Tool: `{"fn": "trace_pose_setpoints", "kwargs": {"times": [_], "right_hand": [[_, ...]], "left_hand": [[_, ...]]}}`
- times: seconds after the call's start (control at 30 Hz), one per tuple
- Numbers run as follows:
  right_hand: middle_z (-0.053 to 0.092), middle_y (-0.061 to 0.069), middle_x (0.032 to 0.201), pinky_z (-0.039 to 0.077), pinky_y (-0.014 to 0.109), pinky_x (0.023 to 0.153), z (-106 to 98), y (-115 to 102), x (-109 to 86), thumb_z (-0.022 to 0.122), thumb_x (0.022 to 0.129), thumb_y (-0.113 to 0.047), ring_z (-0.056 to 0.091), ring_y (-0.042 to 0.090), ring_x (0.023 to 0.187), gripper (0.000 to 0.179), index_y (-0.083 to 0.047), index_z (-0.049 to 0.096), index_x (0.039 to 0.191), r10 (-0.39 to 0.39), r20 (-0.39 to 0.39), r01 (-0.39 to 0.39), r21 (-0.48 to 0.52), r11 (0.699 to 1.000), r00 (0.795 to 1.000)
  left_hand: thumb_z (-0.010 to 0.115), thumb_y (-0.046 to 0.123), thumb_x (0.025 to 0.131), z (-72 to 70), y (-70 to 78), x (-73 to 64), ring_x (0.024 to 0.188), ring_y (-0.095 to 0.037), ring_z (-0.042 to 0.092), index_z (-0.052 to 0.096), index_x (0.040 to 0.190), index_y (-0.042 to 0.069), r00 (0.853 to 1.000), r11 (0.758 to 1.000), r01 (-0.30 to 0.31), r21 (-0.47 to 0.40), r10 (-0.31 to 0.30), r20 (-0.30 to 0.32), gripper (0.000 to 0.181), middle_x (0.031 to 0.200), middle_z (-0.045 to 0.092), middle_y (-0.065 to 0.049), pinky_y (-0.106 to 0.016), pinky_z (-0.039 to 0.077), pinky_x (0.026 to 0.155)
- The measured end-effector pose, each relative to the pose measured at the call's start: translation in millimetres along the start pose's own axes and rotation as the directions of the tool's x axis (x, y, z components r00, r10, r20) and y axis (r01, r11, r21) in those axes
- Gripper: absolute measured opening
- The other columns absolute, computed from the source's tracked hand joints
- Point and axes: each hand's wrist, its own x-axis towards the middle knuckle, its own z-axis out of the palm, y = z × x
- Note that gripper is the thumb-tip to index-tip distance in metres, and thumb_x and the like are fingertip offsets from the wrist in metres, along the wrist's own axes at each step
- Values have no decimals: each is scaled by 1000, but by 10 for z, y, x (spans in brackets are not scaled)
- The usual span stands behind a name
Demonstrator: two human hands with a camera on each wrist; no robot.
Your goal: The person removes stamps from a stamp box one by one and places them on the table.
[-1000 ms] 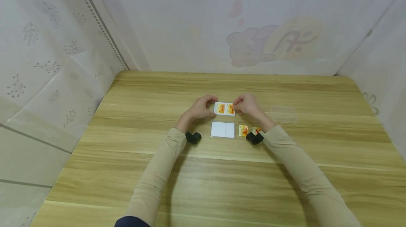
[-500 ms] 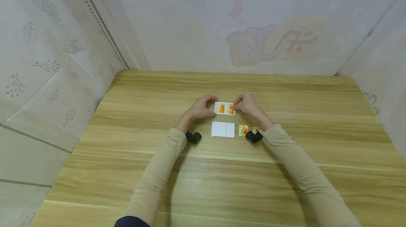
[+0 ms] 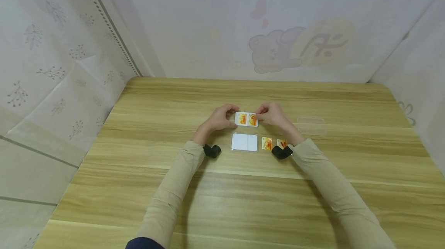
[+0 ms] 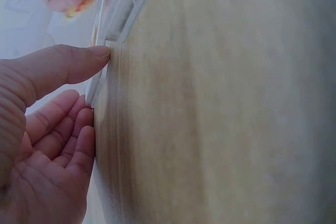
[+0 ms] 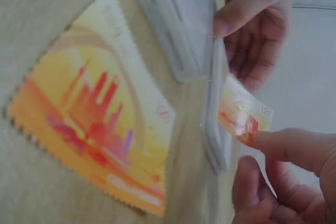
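My left hand (image 3: 219, 118) holds the left end of a flat white stamp case (image 3: 247, 119), thumb on the near side and fingers at the far side. A yellow-orange stamp (image 3: 242, 119) lies in the case's left half. Over the right half, my right hand (image 3: 272, 113) pinches a second stamp (image 5: 239, 111) between thumb and fingers. In the right wrist view this stamp is tilted, with "120" printed in its corner. Nearer to me lies another case (image 3: 240, 142) with a white insert. To its right are two loose stamps, one yellow (image 3: 267, 143) and one partly hidden (image 3: 281, 143).
A clear plastic cover (image 3: 311, 125) lies on the wooden table (image 3: 222, 202) right of my right hand. Black wrist cameras (image 3: 213, 151) sit on both wrists, the right one close to the loose stamps. A patterned cloth wall (image 3: 194, 28) stands behind the table.
The right wrist has shifted slightly to the right, uncovering more of the rightmost loose stamp. The left hand and both cases stay in place.
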Motion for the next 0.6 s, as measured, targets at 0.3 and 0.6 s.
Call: {"fn": "trace_pose_setpoints", "kwargs": {"times": [0.3, 0.6], "right_hand": [[68, 10, 85, 52, 27, 70, -86, -11, -64, 62, 88, -6, 64, 15, 74, 16, 5, 60, 100, 95, 103, -117, 245, 962, 990], [63, -1, 83, 50, 24, 71, -124, 28, -101, 57, 91, -5, 56, 10, 71, 30, 10, 56, 117, 122, 127, -163, 391, 906, 984]], "left_hand": [[73, -3, 74, 1, 6, -4, 121, -25, 44, 49, 129, -2, 1000, 1000, 7, 0, -7, 3, 60, 129, 52, -14, -31, 35, 104], [73, -3, 75, 0, -2, -1, 122, -25, 44, 48, 130, -2, 1000, 1000, 6, 11, -6, 6, 60, 130, 51, -14, -31, 35, 104]]}}
